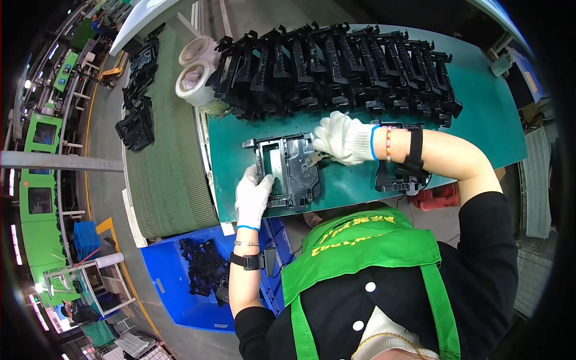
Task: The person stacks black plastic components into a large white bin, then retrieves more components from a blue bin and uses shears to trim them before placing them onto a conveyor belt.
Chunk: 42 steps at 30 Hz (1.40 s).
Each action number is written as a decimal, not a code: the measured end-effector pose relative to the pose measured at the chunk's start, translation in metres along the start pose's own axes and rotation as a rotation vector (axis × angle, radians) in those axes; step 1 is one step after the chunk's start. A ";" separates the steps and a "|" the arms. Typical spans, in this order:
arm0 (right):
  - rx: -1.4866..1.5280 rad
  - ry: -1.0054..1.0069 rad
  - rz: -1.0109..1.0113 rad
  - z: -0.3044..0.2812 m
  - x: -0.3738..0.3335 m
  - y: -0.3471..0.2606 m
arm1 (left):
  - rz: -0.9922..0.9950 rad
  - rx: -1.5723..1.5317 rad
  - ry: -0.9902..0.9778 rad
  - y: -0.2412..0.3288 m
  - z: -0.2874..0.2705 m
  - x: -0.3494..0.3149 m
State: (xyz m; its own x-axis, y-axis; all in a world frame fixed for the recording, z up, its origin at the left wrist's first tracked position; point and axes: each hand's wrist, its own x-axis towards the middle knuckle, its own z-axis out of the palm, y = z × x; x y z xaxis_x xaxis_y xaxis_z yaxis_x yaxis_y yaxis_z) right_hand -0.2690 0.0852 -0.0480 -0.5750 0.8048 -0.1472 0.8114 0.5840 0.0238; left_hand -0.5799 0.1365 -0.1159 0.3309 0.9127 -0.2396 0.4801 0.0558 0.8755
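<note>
A black plastic frame (303, 174) with a rectangular opening lies on the green table (351, 195) in front of me. My left hand (252, 195), in a white glove, grips its left side, with fingers at the opening. My right hand (343, 138), also gloved, is closed at the frame's upper right. From it a small metal tool (315, 158) points down onto the frame; its exact kind I cannot make out. Under my right wrist is another black plastic part (390, 177), partly hidden by the forearm.
A long row of black plastic frames (336, 66) stands along the table's far side. White rolls (193, 81) sit at its left end, beside a green conveyor belt (171, 162) carrying more black parts (137, 126). Below is a blue bin (174, 288) with black pieces. A red object (437, 197) is under the table.
</note>
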 end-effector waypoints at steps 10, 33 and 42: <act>0.316 -0.270 0.051 -0.009 0.002 0.005 | -0.053 -0.249 -0.054 0.005 0.000 -0.003; 0.379 -0.094 0.183 -0.022 -0.001 -0.007 | -0.174 -0.766 -0.220 0.030 -0.029 -0.006; 0.367 0.509 0.397 -0.061 0.009 -0.033 | 0.128 0.084 0.054 0.105 -0.020 -0.033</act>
State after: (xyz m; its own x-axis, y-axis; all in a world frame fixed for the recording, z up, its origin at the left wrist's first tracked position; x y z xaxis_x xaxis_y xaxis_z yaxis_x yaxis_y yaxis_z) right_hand -0.3073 0.0798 0.0105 -0.1362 0.9495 0.2825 0.9000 0.2378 -0.3654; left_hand -0.5566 0.1199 -0.0080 0.3505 0.9309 -0.1028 0.5034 -0.0947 0.8589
